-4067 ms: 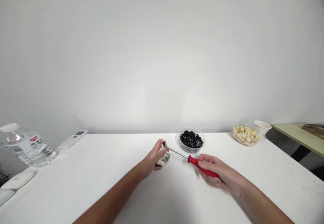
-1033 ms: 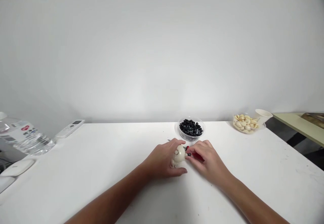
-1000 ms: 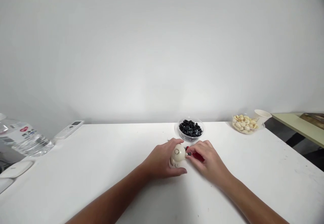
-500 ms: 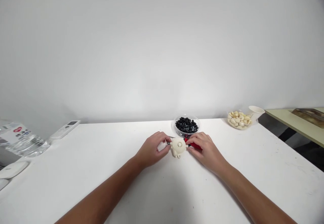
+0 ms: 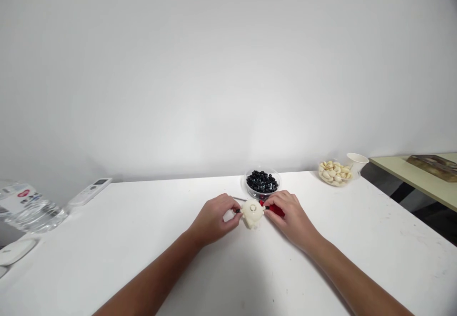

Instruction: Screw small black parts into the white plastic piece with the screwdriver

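A small, rounded cream plastic part [image 5: 253, 212] with a raised ring on top is held between my two hands, just above or on the table; I cannot tell which. Small black pieces stick out from its left and right sides. My left hand [image 5: 218, 217] pinches the left side at the black piece between thumb and fingers. On the other side, my right hand [image 5: 291, 218] does the same. Behind the part lies a tool with a thin metal shaft and a red handle [image 5: 276, 209], partly covered by my right hand; it looks like a screwdriver.
Just behind my hands stands a clear bowl of small black pieces [image 5: 262, 182]. A clear bowl of cream pieces [image 5: 334, 172] and a white cup [image 5: 357, 161] are at back right. Left are a water bottle [image 5: 30, 207], a remote [image 5: 90, 192] and a white object [image 5: 17, 251].
The view has shifted slightly, so the table sits lower in it. The cream part has tilted a little in my fingers. Both hands keep their pinch.
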The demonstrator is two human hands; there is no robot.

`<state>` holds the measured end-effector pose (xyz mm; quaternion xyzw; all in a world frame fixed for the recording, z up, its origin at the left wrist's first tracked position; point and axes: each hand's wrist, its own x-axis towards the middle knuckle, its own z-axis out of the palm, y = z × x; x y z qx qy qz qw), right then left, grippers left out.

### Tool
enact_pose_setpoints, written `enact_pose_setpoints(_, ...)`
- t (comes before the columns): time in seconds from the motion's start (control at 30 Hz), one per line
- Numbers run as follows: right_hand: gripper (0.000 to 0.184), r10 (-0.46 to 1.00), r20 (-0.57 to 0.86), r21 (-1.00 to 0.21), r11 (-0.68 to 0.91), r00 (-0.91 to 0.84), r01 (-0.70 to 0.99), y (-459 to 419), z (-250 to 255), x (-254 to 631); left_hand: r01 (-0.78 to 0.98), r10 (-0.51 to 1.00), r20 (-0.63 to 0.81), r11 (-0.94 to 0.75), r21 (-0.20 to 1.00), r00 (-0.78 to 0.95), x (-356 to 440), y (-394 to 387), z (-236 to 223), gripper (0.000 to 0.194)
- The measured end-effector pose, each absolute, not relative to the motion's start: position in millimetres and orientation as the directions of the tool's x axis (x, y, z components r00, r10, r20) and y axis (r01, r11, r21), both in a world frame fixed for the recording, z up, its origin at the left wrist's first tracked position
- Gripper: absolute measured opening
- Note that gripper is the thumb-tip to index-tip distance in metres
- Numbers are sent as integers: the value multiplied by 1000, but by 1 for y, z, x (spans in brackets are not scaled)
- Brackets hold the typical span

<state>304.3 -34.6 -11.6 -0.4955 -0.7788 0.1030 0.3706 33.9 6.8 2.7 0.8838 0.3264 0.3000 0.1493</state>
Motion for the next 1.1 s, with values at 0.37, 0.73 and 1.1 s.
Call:
enact_pose_setpoints(0.37,15,880,376,-609,470,-289,639,-40,1,310,537,775,235,-589,604,587,36,8,2,26)
enact_pose_setpoints(0.73,29,963,181,-932,233,-201,278,-39,2,314,223,848,62,-207,952,526,46,-1,3,31)
enact_pose_setpoints(1.1,29,965,147,-940,204,-217,274,-38,2,317,41,862,-8,-15,999,507,38,13,1,38)
